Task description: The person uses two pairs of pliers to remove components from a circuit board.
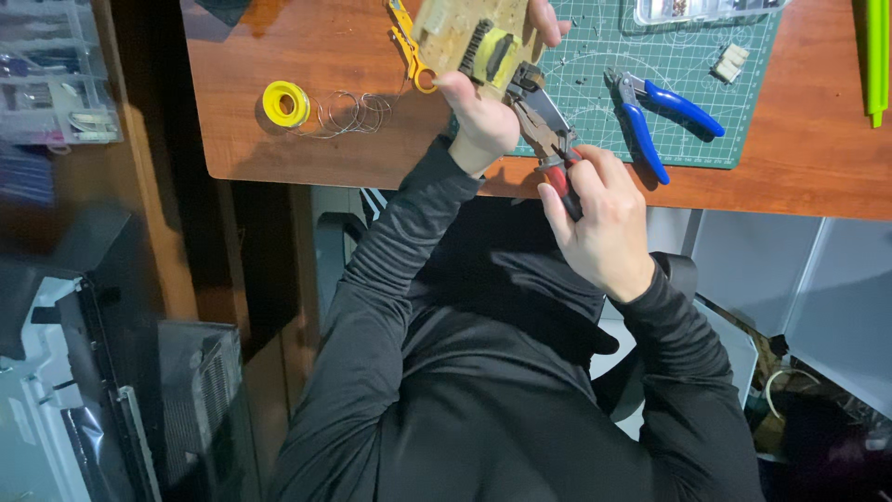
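Your right hand [599, 218] is closing its grip around the red handles of the pliers [548, 139], fingers wrapped tight so the jaws are biting at the near edge of the circuit board [465, 33]. Your left hand [483, 116] is clamping that tan board from below, thumb on its near edge, and is lifting it off the counter [307, 158] and tilting it toward you, probably so the pliers can reach the parts around the yellow transformer [492, 56]. Exactly what the jaws are pinching is hidden behind the tool's head.

Just right of your hands, blue-handled cutters [664, 112] are lying on the green cutting mat [743, 139], apparently left within easy reach. A small white component [731, 62] is sitting farther right on the mat, and a clear parts box [697, 9] is resting at its far edge. To the left, a yellow-handled tool [409, 46] is lying beside the board, and a yellow spool [285, 102] with loose wire coils is sitting well apart on the bare wood.
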